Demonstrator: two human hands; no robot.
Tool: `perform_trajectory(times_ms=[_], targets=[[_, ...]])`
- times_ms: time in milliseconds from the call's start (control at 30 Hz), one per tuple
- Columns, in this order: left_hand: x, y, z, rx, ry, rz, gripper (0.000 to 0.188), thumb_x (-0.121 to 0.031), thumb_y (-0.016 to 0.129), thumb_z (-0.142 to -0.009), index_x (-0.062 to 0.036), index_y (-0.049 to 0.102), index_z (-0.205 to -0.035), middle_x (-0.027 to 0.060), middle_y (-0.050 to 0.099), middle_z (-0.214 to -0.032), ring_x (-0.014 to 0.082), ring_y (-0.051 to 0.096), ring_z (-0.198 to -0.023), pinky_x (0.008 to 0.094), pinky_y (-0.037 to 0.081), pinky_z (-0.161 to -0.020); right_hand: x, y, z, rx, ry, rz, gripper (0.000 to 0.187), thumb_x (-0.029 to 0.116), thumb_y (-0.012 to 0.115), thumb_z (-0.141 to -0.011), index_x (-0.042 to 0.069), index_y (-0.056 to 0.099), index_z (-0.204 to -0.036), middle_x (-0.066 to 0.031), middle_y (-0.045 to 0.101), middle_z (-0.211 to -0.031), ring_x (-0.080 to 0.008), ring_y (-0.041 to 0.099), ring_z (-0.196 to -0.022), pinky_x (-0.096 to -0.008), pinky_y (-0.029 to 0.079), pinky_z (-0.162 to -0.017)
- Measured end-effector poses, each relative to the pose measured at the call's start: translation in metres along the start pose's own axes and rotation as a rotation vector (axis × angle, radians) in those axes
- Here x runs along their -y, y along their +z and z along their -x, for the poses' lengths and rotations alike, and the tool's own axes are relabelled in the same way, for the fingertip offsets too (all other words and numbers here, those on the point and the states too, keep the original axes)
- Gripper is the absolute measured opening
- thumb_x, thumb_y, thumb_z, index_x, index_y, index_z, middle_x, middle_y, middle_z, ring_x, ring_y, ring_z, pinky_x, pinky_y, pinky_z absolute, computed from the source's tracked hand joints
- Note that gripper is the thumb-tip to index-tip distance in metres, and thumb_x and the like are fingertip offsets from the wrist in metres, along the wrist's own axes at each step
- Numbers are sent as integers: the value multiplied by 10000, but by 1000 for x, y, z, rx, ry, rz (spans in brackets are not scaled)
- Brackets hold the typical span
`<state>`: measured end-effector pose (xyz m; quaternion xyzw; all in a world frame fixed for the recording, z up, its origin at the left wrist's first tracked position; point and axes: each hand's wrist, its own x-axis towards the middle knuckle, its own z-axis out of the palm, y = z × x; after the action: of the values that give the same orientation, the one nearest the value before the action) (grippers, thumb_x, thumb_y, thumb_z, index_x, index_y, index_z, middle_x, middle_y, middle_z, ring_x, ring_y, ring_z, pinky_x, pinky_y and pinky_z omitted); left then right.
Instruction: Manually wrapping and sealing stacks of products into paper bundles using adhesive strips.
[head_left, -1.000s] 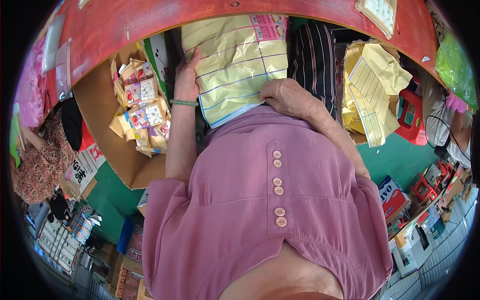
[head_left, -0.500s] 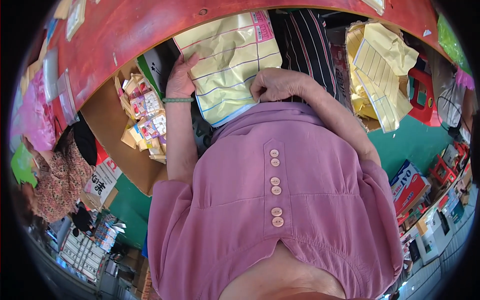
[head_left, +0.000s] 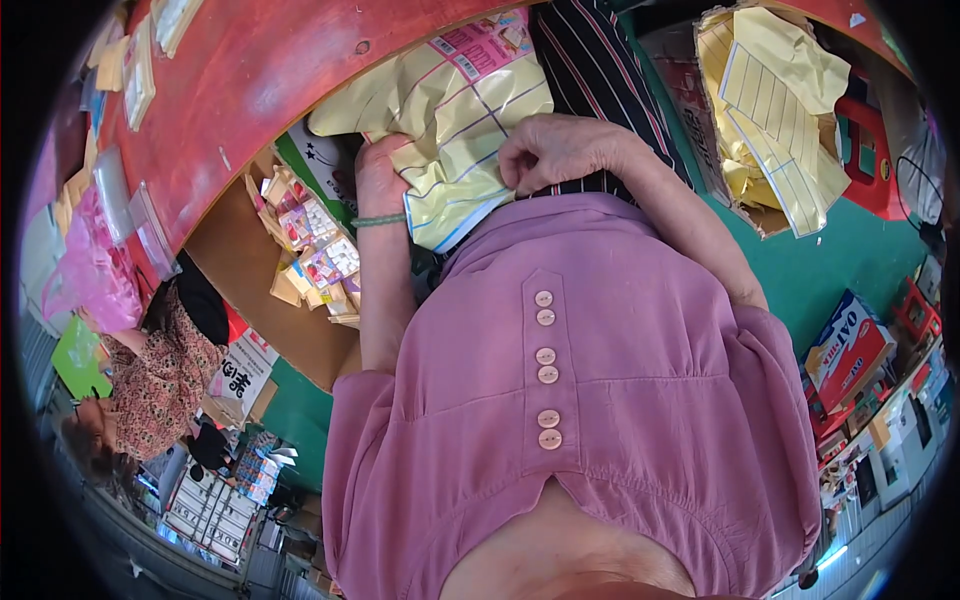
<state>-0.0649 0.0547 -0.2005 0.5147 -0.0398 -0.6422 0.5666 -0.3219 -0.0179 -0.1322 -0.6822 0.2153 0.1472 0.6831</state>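
Note:
A crinkled yellow sticker sheet (head_left: 475, 125), ruled with blue and purple lines, lies over my lap; a few pink printed labels remain at its far end. My left hand (head_left: 382, 178), with a green bead bracelet at the wrist, is closed on the sheet's left side, its fingers partly hidden in the folds. At the opposite edge, my right hand (head_left: 565, 152) is curled in a pinch, fingertips against the sheet's near right part. Dark striped cloth (head_left: 590, 75) covers my legs beneath it.
Left of me, a cardboard box (head_left: 240, 240) holds several small packed wooden pieces (head_left: 315, 240). Crumpled yellow backing sheets (head_left: 780, 110) fill a box on the right, beside a red plastic stool (head_left: 870, 160). The red table (head_left: 270, 70) curves ahead. Another person's patterned sleeve (head_left: 165, 385) shows far left.
The sheet has bunched up and its far end has tilted toward the left. My left hand has shifted right and slightly nearer, and the whole view has turned a little.

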Motion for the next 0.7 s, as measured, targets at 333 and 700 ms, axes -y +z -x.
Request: perform_trajectory(times_ms=[333,700], targets=[[-3,46,-1,16,-129,-133,332,-40,638,-838,3,567,-1159,137,645,-1049,260,649,-939,386,530,-830,-31,-29,-38,-948,-118,-257,189,31,659,-834,27,652,-1023,-24,672,-905,-93,607,-854,-239,480,-833],[-2,62,8,24,-171,-38,360,-183,616,-910,1,549,-1212,135,623,-1134,225,623,-1009,354,512,-866,-40,-21,-55,-981,-153,-159,512,199,744,-742,55,572,-1202,-87,678,-1033,-191,653,-964,-300,497,-893]])
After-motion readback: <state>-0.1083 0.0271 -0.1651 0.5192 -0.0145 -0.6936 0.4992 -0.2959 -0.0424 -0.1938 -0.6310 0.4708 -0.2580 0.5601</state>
